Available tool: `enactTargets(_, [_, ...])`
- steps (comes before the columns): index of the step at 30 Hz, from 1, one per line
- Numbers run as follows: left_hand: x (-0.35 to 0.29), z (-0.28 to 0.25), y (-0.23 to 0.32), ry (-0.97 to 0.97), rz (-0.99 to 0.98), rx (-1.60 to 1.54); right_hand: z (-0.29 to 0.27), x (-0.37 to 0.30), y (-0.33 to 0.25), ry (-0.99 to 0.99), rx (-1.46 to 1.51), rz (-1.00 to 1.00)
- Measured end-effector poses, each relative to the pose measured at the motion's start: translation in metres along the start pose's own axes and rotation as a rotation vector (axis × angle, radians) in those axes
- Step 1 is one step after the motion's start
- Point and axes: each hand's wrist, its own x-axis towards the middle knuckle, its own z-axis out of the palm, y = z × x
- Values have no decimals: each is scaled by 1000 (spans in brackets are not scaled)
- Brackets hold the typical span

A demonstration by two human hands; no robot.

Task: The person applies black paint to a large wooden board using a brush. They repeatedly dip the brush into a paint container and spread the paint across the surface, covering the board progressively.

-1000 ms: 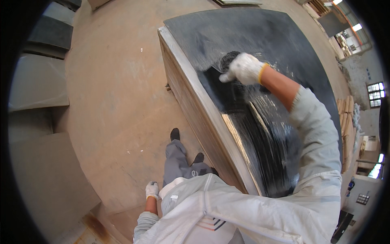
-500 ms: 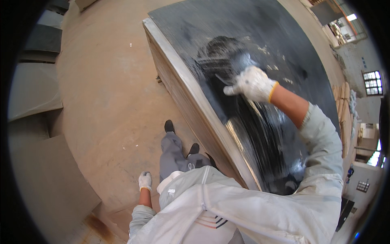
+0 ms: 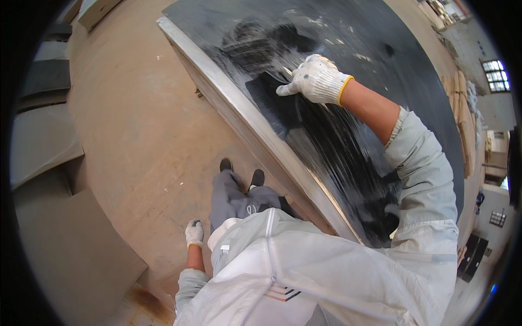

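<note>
My right hand point(image 3: 315, 80), in a white knitted glove with a yellow cuff, is over the top of a large black sheet stack point(image 3: 348, 22). Its thumb reaches out to the left and its other fingers curl down, partly hidden. Beneath the thumb and palm lies a dark, flat, cloth-like piece point(image 3: 272, 100), which the hand seems to grip. Glossy wet streaks point(image 3: 342, 163) run from there toward me across the black surface. My left hand point(image 3: 194, 232), also gloved, hangs low beside my leg with its fingers curled in, away from the stack.
The stack's pale near edge point(image 3: 217, 89) runs diagonally past my legs. Brown floor point(image 3: 130, 119) spreads out on the left, with grey sheets and stacks point(image 3: 70, 233) along the far left side. Long brown wrapped bundles point(image 3: 459, 119) lie beyond the stack on the right.
The view has shifted, with the stack now further left. My right hand and the dark piece have moved up and left in the picture. My left hand still hangs down.
</note>
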Motion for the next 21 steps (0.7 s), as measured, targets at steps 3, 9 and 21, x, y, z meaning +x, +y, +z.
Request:
enactTargets(3, [-18, 5, -34, 29, -32, -54, 15, -60, -21, 71, 0, -229])
enactTargets(9, [-26, 53, -92, -37, -26, -94, 82, -284, -90, -148, 151, -126])
enactTargets(21, [-76, 76, -126, -39, 94, -201, 59, -283, -115, -203, -159, 6])
